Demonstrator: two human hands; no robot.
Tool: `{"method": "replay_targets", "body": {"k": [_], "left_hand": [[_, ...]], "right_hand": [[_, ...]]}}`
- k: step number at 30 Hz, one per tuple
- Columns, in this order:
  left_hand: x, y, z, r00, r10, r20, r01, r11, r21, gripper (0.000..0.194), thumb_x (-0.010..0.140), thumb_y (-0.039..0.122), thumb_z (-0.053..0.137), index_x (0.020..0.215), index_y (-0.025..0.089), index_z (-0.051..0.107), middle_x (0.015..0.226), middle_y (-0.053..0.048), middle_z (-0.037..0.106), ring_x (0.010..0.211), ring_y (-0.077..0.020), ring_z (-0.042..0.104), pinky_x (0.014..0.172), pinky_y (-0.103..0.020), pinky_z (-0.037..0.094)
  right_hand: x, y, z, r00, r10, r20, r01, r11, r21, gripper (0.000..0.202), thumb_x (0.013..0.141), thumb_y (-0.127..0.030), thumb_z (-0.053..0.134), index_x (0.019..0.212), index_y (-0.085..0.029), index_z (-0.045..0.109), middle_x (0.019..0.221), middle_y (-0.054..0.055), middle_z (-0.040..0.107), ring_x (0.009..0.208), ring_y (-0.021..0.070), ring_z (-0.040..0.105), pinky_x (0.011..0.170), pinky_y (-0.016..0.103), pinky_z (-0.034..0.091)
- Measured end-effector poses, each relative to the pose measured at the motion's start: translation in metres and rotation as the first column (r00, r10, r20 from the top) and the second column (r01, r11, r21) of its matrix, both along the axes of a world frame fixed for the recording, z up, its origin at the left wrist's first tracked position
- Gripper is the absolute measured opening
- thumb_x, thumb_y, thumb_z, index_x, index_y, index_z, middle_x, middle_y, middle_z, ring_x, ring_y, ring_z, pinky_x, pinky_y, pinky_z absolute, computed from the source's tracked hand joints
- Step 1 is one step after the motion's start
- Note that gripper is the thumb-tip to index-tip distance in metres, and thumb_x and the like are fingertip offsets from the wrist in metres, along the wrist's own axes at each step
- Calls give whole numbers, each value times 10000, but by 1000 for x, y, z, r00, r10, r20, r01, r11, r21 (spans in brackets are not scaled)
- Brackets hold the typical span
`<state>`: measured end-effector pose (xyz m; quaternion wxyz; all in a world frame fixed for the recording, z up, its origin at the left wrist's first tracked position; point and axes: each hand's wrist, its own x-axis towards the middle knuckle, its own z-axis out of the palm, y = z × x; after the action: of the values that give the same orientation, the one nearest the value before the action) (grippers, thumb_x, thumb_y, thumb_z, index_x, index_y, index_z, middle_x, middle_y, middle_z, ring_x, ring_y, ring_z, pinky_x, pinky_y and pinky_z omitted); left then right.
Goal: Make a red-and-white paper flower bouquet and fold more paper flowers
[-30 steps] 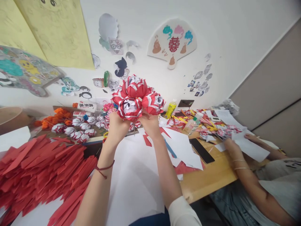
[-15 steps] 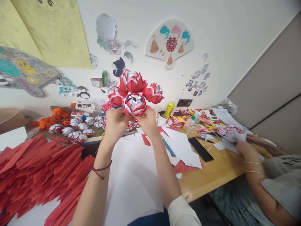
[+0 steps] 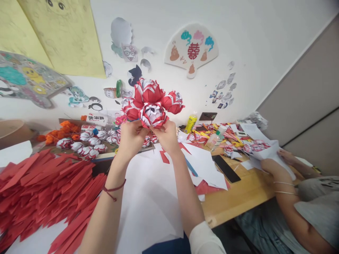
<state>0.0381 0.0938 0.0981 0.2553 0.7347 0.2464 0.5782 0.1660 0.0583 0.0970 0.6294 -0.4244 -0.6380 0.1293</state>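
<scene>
A cluster of red and white folded paper flowers is held up in front of the wall, above the table. My left hand is closed on it from the left, just under the lowest bloom. From the right, my right hand pinches the same bunch at its base. The fingertips of both hands nearly meet beneath the front flower, and the part they grip is mostly hidden. Below my forearms lies a large white paper sheet.
Red folded paper strips are piled at left. Smaller paper flowers and orange pieces lie behind. A black phone, a yellow bottle and paper scraps are at right. A co-worker's hands hold white paper there.
My hands and the flower bunch stay almost in place. At right, the co-worker's near hand has shifted slightly left and the white paper in their hands is spread wider.
</scene>
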Motion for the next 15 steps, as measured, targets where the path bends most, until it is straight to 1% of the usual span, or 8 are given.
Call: {"method": "replay_targets", "body": {"k": [3,6,10,13,15], "left_hand": [[-1,-2,3,1000,-5,-5,5,1000,5,130,729,144,605,604,150,641,558,7,663,529,-137,619,494,-189,478],[-1,-3,4,1000,-10,-2,10,1000,16,140,721,143,601,584,155,631,545,9,655,524,-136,613,493,-190,478],[-1,0,1,1000,9,6,-9,1000,25,125,707,140,591,586,153,621,537,13,640,525,-136,604,495,-192,469],[1,1,-1,1000,-2,23,1,1000,22,75,703,133,589,639,146,626,606,1,664,581,-150,622,532,-206,479],[2,1,-1,999,-25,35,24,999,41,39,702,135,599,681,148,629,655,-8,676,656,-167,640,587,-222,502]], "right_hand": [[-1,-1,1,1000,15,-10,-15,1000,11,169,835,-286,586,819,-187,722,854,34,707,818,193,645,664,269,526],[-2,-1,1,999,34,-33,-34,999,19,165,834,-268,579,840,-193,726,911,36,711,859,199,652,659,263,529],[-2,0,0,999,33,-34,-34,999,-6,188,839,-274,573,905,-204,734,985,39,710,912,207,650,671,266,541],[-1,0,0,999,34,-31,-33,999,19,182,825,-235,570,902,-210,733,1069,32,697,983,214,637,722,272,544],[-1,1,0,999,34,-22,-33,999,37,178,822,-212,557,867,-198,728,1068,38,697,984,216,637,726,274,542]]}}
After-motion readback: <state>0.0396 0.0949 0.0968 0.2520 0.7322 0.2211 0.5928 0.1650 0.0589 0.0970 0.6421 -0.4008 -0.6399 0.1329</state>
